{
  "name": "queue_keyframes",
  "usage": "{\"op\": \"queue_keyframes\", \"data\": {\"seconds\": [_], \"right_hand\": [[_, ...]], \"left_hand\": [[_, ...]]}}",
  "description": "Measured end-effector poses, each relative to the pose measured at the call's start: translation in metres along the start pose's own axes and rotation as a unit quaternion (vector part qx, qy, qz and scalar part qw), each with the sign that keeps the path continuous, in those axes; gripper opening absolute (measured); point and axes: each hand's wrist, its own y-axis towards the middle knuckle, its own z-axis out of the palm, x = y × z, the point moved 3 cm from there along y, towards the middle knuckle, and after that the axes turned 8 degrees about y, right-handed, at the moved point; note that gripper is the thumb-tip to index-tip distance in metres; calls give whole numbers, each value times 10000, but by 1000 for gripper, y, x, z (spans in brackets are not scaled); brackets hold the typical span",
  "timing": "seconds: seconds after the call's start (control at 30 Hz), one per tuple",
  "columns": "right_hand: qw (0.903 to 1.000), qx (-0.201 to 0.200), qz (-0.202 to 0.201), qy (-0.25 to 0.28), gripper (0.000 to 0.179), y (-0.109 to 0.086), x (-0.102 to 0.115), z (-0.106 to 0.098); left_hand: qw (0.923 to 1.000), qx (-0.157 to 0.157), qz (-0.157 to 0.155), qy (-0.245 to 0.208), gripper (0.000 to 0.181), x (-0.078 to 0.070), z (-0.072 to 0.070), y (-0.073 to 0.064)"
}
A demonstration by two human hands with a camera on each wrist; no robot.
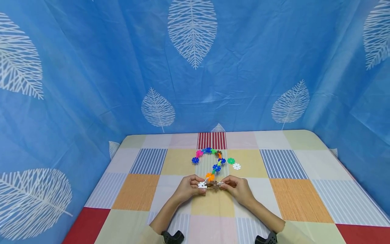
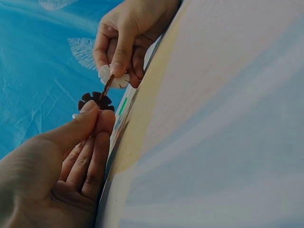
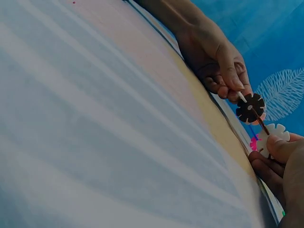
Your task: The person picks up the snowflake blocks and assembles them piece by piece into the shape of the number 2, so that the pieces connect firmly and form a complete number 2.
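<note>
Notched, flower-shaped plastic interlocking discs are joined in a short row between the two hands. My left hand (image 1: 190, 187) pinches the row at its left end, by a white disc (image 1: 202, 184) beside a dark brown disc (image 3: 250, 108). With thumb and fingers, my right hand (image 1: 239, 189) grips another white disc (image 2: 114, 77) at the other end, linked to the dark brown one by a brown disc seen edge-on (image 2: 107, 87). Just beyond the hands, an orange disc (image 1: 210, 176) ends a curved multicoloured chain; whether it joins the held row I cannot tell.
The chain bends away in a hook, with a blue disc (image 1: 216, 167) along it and another blue disc (image 1: 195, 160) at its far end. Right of it lie a loose green disc (image 1: 231, 161) and a white one. A patchwork cloth (image 1: 137, 193) covers the table.
</note>
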Motion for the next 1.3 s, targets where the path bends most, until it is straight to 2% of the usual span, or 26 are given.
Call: {"op": "queue_keyframes", "data": {"seconds": [0.23, 0.33, 0.4, 0.47, 0.57, 0.67, 0.77, 0.87, 0.97, 1.03, 1.1, 1.2, 1.3], "right_hand": [[9996, 53, -134, -256, 11, 2, 5, 1], [9989, 108, -231, -405, 12, 3, 5, 0], [9988, 72, -209, -431, 14, 4, -2, -2], [9991, -112, -134, -379, 16, 5, -15, -7], [9971, -639, 101, -390, 16, 9, -37, -20], [9902, -1188, 265, -688, 14, 17, -53, -36], [9819, -1411, 372, -1205, 16, 27, -65, -48], [9731, -1254, 508, -1865, 24, 37, -74, -54], [9624, -929, 775, -2431, 34, 44, -82, -56], [9549, -776, 915, -2717, 35, 47, -85, -57], [9518, -699, 1007, -2812, 34, 47, -86, -57], [9602, -801, 879, -2525, 26, 47, -85, -58], [9761, -1009, 527, -1849, 21, 44, -82, -58]], "left_hand": [[10000, 44, -1, 56, 34, -1, -1, -1], [9997, 36, 166, 203, 34, 0, -2, -1], [9989, 47, 382, 282, 34, 0, -3, -1], [9970, 91, 681, 360, 32, 1, -4, -1], [9957, 139, 863, 319, 32, 0, -4, -1], [9971, 105, 664, 368, 33, 0, -4, 0], [9984, 50, 321, 465, 36, 1, -4, 0], [9982, 54, 171, 568, 37, 0, -4, 1], [9981, 57, 157, 593, 36, -1, -4, 0], [9982, 78, 123, 574, 35, -9, -3, -2], [9984, 87, 114, 554, 33, -17, -1, -5], [9992, 98, 85, 383, 32, -24, 0, -7], [9999, 121, 3, -100, 34, -13, -1, -4]]}}
